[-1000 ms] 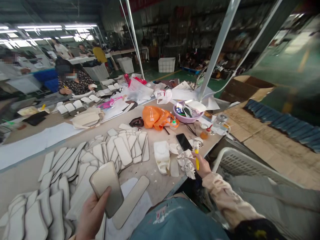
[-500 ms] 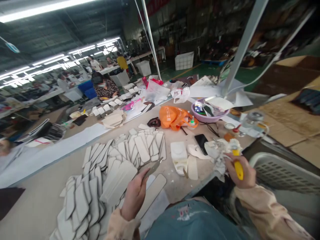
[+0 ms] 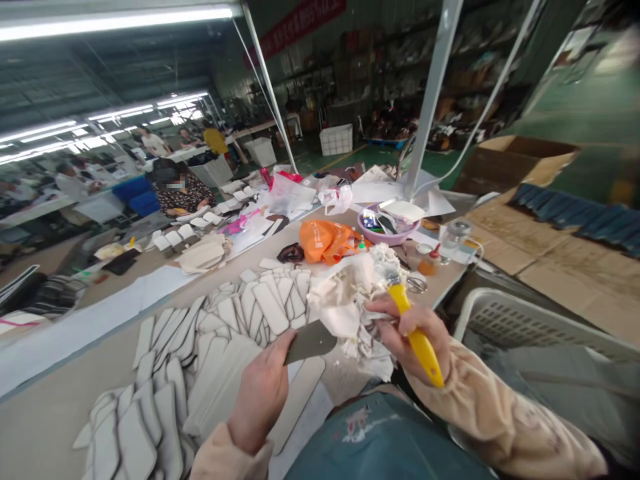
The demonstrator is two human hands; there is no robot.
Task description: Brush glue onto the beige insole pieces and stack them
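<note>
Right hand [image 3: 400, 333] has swung in from the table [image 3: 45, 413] edge at right to mid-frame, fingers clamped on brush [image 3: 430, 363] and rag [image 3: 350, 300]. Left hand [image 3: 260, 393] pinches the grey piece [image 3: 310, 340] at lower centre, above the white pile [image 3: 220, 320]. Rag now touches the piece's far end; 0.5 s ago they were well apart. Reads as wiping contact made.

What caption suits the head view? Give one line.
Left hand holds a grey piece at the rag bunched with a yellow-handled tool in the right hand.
</note>
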